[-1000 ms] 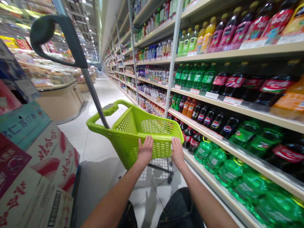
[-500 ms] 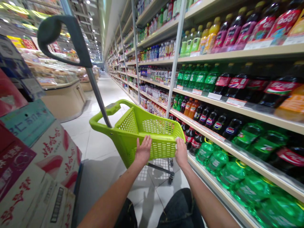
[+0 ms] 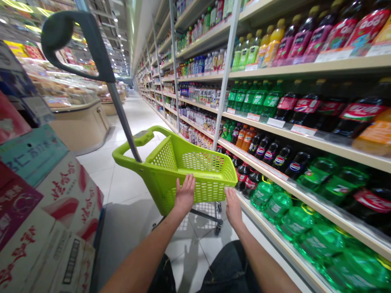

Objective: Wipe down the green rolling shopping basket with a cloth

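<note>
A lime-green shopping cart basket [image 3: 171, 191] with perforated walls stands in front of me, side-on. My left hand [image 3: 185, 191] lies flat against its near side wall, fingers stretched out and holding nothing. At the basket's lower right corner is my right hand [image 3: 233, 205], its fingers pressed together on a small white wipe [image 3: 226, 188]. Most of the wipe is hidden behind the fingers. A tall grey pole [image 3: 125, 122] with a dark looped handle [image 3: 102, 49] rises from the cart's left end.
Shelves of drink bottles [image 3: 305, 158] line the right side, with large green soda bottles [image 3: 317, 240] at the bottom. Stacked drink cartons [image 3: 70, 187] stand at the left. A tiled aisle [image 3: 137, 106] runs ahead past a curved display counter [image 3: 79, 126].
My right hand has slid down a little from the basket's upper right corner along its edge. The left hand stays on the side wall. The view has shifted slightly.
</note>
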